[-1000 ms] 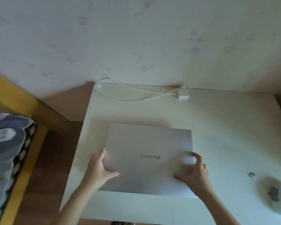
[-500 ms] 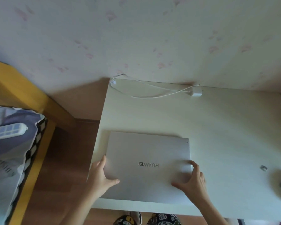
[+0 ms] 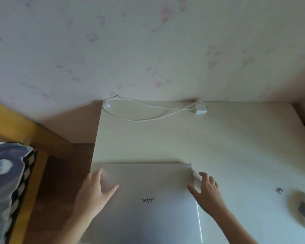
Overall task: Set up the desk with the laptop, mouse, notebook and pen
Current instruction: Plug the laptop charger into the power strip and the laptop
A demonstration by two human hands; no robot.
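Head view: the closed laptop (image 3: 148, 199) lies at the desk's (image 3: 236, 147) near-left, long axis nine-to-three. My left hand (image 3: 93, 196) clasps its nine o'clock edge; my right hand (image 3: 208, 194), fingers spread, touches its three o'clock edge, both equally near.

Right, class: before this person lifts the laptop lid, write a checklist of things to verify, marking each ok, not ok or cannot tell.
1. Laptop lies flat on the desk, lid closed: ok.
2. Left hand holds the laptop's left edge: ok.
3. Right hand has a firm hold on the right edge: cannot tell, fingers look spread.
4. Charger and cable lie clear behind the laptop: ok.
5. Notebook and pen ready on the desk: not ok, none in view.
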